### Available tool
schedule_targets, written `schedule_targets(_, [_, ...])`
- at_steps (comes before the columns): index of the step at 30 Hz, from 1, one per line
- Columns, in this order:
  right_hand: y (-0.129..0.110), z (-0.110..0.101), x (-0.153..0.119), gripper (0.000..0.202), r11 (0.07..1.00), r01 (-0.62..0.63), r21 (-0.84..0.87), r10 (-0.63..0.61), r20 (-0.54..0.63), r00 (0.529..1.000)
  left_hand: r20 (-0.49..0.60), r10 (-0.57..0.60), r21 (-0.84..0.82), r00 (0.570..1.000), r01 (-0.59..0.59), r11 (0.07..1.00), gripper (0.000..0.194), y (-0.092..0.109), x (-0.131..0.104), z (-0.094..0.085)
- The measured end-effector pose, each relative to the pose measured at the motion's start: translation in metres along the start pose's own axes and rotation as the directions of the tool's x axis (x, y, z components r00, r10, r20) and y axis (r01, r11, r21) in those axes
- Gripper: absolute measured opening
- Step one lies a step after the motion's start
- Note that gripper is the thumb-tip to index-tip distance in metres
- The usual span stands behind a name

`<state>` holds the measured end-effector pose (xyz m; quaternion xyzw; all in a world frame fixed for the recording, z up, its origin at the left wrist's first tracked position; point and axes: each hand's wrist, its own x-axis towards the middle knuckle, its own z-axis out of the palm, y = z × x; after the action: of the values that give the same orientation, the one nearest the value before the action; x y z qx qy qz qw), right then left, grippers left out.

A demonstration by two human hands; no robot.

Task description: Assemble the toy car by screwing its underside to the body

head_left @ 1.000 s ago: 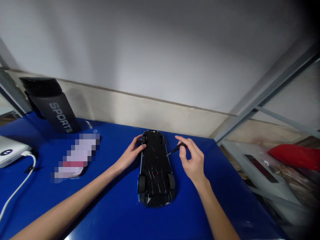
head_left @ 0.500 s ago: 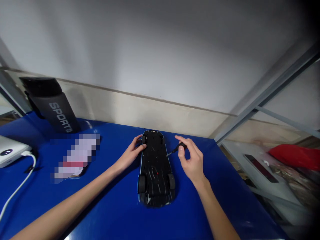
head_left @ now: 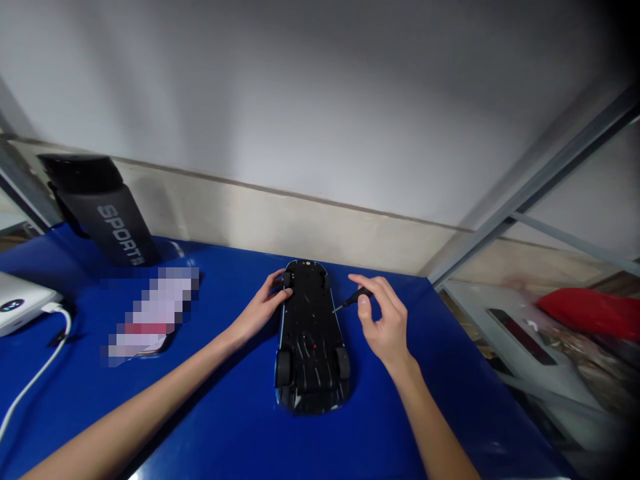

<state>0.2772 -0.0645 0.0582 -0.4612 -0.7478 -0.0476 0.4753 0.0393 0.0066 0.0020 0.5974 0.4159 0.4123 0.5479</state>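
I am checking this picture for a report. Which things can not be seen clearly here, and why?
- Head view: the flat thing left of the toy car is pixelated; what it is cannot be told.
- The screwdriver tip at the car's right edge is too small to show whether it sits in a screw.
- The car's top side lies face down on the blue table.
- The white device is cut off by the left edge.
- The right hand covers the screwdriver's handle end.

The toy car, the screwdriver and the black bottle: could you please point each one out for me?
toy car (head_left: pixel 310 333), head view, middle of its black underside
screwdriver (head_left: pixel 354 297), head view, black handle near the fingertips
black bottle (head_left: pixel 107 220), head view, lettered side
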Motion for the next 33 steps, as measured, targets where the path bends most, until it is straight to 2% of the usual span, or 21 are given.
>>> schedule_targets(9, [0.0032,0.0055,-0.0003,0.028,0.999,0.010,-0.032,-0.012,-0.071,0.997,0.016,-0.004,0.015,1.000,0.004,1.000,0.056,-0.0010,0.0006,-0.0008])
schedule_targets(16, [0.0026,0.0026,-0.0012,0.036,1.000,0.013,-0.017,-0.014,-0.020,1.000,0.013,-0.003,0.003,1.000,0.003,1.000,0.056,-0.0042,0.0019,-0.0011])
schedule_targets(20, [0.0022,0.0039,-0.0015,0.039,0.999,0.036,-0.035,-0.037,-0.036,0.999,0.023,0.006,-0.010,1.000,-0.006,1.000,0.055,-0.0035,0.0014,-0.0012])
schedule_targets(26, [0.0037,0.0056,-0.0018,0.033,0.999,0.014,-0.042,-0.017,-0.061,0.998,0.010,-0.017,0.001,1.000,0.017,1.000,0.055,-0.0009,0.0005,-0.0009])
schedule_targets(33, [0.0026,0.0034,-0.0031,0.036,1.000,0.003,0.006,-0.003,-0.008,1.000,0.014,-0.007,-0.007,1.000,0.007,1.000,0.055,-0.0023,0.0013,-0.0011])
